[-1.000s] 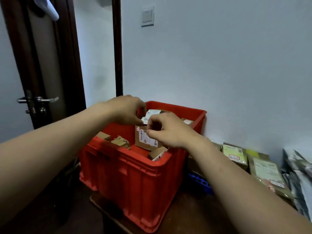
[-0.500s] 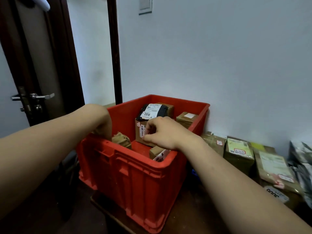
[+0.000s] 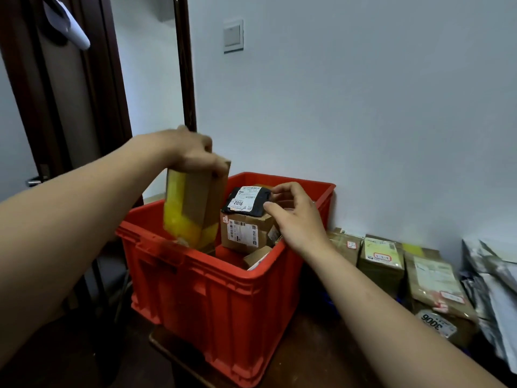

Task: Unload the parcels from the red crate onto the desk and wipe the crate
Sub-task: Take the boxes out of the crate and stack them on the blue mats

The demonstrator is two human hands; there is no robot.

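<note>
The red crate (image 3: 223, 298) stands on the dark desk (image 3: 316, 357), at its left end. My left hand (image 3: 190, 152) grips the top of a brown cardboard box with yellow tape (image 3: 193, 205) and holds it upright over the crate's left side. My right hand (image 3: 293, 217) hovers over the crate's middle, thumb and fingers spread beside a black parcel labelled 2016 (image 3: 246, 201). That parcel lies on a brown box with a white label (image 3: 246, 233). A smaller box (image 3: 256, 256) lies lower down in the crate.
Several brown parcels (image 3: 383, 259) lie on the desk along the wall right of the crate, with silver bags (image 3: 492, 287) at the far right. A dark door (image 3: 64, 107) and its frame stand to the left. A light switch (image 3: 233, 36) is on the wall.
My left hand has come up out of the crate's left side holding the yellow-taped box. My right hand has let go of the labelled box and opened beside the black parcel.
</note>
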